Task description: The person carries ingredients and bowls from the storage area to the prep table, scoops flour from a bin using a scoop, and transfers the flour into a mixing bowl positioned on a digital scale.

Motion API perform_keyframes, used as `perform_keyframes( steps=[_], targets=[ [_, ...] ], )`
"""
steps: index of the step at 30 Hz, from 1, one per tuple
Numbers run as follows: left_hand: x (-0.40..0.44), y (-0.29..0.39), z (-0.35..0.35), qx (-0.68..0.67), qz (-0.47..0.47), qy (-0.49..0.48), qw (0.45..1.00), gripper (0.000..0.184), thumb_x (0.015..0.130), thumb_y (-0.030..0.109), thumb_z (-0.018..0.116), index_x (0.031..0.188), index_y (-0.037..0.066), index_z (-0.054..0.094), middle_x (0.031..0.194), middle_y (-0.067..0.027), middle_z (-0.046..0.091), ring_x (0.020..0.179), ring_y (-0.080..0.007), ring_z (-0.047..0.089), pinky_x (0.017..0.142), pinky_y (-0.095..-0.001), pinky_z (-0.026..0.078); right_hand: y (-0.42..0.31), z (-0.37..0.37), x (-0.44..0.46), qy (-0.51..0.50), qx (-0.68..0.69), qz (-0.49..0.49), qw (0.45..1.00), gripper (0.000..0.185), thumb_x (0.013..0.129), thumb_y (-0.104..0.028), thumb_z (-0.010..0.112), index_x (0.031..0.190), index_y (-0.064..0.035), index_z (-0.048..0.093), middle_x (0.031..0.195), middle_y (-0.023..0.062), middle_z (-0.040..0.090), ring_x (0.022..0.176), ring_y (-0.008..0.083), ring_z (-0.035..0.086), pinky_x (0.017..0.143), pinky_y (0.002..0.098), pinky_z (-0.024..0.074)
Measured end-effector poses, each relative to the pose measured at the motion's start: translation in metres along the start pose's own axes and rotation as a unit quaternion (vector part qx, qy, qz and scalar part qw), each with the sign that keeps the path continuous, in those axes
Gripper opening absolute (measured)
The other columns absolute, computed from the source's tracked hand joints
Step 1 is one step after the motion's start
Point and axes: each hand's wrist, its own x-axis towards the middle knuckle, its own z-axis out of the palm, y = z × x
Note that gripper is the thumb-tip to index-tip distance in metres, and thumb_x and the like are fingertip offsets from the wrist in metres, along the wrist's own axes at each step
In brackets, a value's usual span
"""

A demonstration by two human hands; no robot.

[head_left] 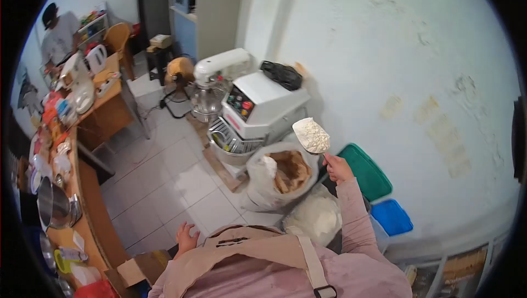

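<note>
My right hand [339, 169] grips the handle of a scoop [300, 128], raised level in front of me. White powder that looks like flour [314, 138] is heaped in it. Just below and left of the scoop stands an open plastic-lined sack [258, 191] with brown paper inside. Under my right forearm, a plastic-lined container holds more white powder [315, 218]; my arm and apron hide part of it. Low beside my body, my left hand [187, 237] holds nothing, its fingers loosely curled and apart.
A spiral dough mixer [263, 106] and a stand mixer [219, 70] stand beyond the sack. A green lid [365, 172] and a blue lid [392, 217] lean by the right wall. The cluttered wooden counter [96, 215] runs along the left. A person [59, 37] stands far back.
</note>
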Motion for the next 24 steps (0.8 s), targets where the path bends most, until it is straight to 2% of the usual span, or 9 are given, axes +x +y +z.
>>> perform_keyframes(
  steps=[4, 10, 14, 16, 19, 20, 22, 23, 24],
  targets=[
    [0.017, -0.004, -0.058, -0.064, -0.003, 0.042, 0.997, 0.040, 0.074, 0.027, 0.069, 0.111, 0.014, 0.058, 0.133, -0.0134, 0.043, 0.127, -0.0331, 0.034, 0.103, -0.0501, 0.023, -0.049, 0.095, 0.045, -0.103, -0.018, -0.017, 0.994, 0.034, 0.088, -0.041, 0.056, 0.075, -0.0100, 0.051, 0.047, -0.0088, 0.031, 0.034, 0.0026, 0.021, 0.034, 0.0215, 0.0141],
    [0.005, -0.027, -0.111, -0.063, -0.089, 0.155, 0.982, 0.037, 0.077, 0.027, 0.067, 0.111, 0.014, 0.058, 0.134, -0.0135, 0.041, 0.129, -0.0333, 0.031, 0.105, -0.0469, 0.022, -0.113, 0.255, 0.101, -0.238, -0.099, -0.046, 0.965, 0.034, 0.089, -0.042, 0.054, 0.076, -0.0100, 0.052, 0.046, -0.0091, 0.030, 0.035, 0.0025, 0.021, 0.034, 0.0217, 0.0143],
    [-0.014, -0.044, -0.122, -0.152, -0.118, 0.219, 0.957, 0.036, 0.077, 0.024, 0.066, 0.110, 0.012, 0.058, 0.134, -0.0137, 0.041, 0.127, -0.0333, 0.034, 0.103, -0.0431, 0.029, -0.147, 0.366, 0.127, -0.386, -0.124, -0.064, 0.912, 0.035, 0.088, -0.043, 0.055, 0.077, -0.0100, 0.052, 0.045, -0.0091, 0.030, 0.034, 0.0029, 0.022, 0.033, 0.0221, 0.0151],
    [-0.021, -0.041, -0.126, -0.210, -0.147, 0.259, 0.931, 0.035, 0.078, 0.022, 0.066, 0.109, 0.011, 0.058, 0.134, -0.0139, 0.041, 0.124, -0.0331, 0.038, 0.100, -0.0412, 0.032, -0.163, 0.427, 0.129, -0.392, -0.158, -0.058, 0.905, 0.036, 0.088, -0.044, 0.055, 0.076, -0.0096, 0.052, 0.045, -0.0088, 0.030, 0.033, 0.0030, 0.022, 0.033, 0.0214, 0.0156],
    [-0.024, -0.044, -0.126, -0.148, -0.167, 0.314, 0.923, 0.033, 0.079, 0.020, 0.066, 0.109, 0.009, 0.058, 0.133, -0.0139, 0.042, 0.118, -0.0308, 0.044, 0.089, -0.0359, 0.043, -0.178, 0.516, 0.146, -0.457, -0.188, -0.066, 0.867, 0.036, 0.088, -0.043, 0.056, 0.077, -0.0086, 0.053, 0.046, -0.0078, 0.031, 0.034, 0.0029, 0.022, 0.033, 0.0212, 0.0154],
    [-0.023, -0.039, -0.131, -0.167, -0.186, 0.329, 0.910, 0.033, 0.079, 0.020, 0.065, 0.109, 0.009, 0.058, 0.132, -0.0137, 0.043, 0.116, -0.0299, 0.046, 0.086, -0.0348, 0.045, -0.184, 0.545, 0.141, -0.471, -0.198, -0.093, 0.855, 0.035, 0.088, -0.043, 0.055, 0.077, -0.0090, 0.053, 0.046, -0.0080, 0.030, 0.035, 0.0028, 0.021, 0.033, 0.0210, 0.0153],
    [-0.016, -0.025, -0.142, -0.205, -0.211, 0.355, 0.888, 0.032, 0.080, 0.020, 0.065, 0.109, 0.009, 0.058, 0.131, -0.0132, 0.043, 0.113, -0.0280, 0.048, 0.078, -0.0325, 0.048, -0.199, 0.603, 0.141, -0.518, -0.234, -0.074, 0.820, 0.036, 0.088, -0.043, 0.055, 0.078, -0.0090, 0.053, 0.046, -0.0084, 0.028, 0.035, 0.0029, 0.021, 0.034, 0.0211, 0.0149],
    [-0.012, -0.021, -0.145, -0.257, -0.224, 0.361, 0.868, 0.033, 0.081, 0.019, 0.064, 0.111, 0.007, 0.057, 0.131, -0.0130, 0.043, 0.120, -0.0290, 0.043, 0.097, -0.0374, 0.037, -0.206, 0.630, 0.137, -0.544, -0.244, -0.084, 0.798, 0.036, 0.088, -0.044, 0.054, 0.078, -0.0089, 0.051, 0.046, -0.0086, 0.028, 0.035, 0.0030, 0.020, 0.034, 0.0215, 0.0145],
    [-0.007, -0.021, -0.146, -0.256, -0.231, 0.371, 0.862, 0.033, 0.081, 0.019, 0.064, 0.110, 0.007, 0.057, 0.131, -0.0129, 0.044, 0.120, -0.0287, 0.043, 0.097, -0.0371, 0.037, -0.212, 0.658, 0.134, -0.573, -0.253, -0.083, 0.775, 0.036, 0.088, -0.044, 0.054, 0.078, -0.0089, 0.050, 0.046, -0.0088, 0.027, 0.035, 0.0030, 0.020, 0.034, 0.0216, 0.0143]
  ],
)
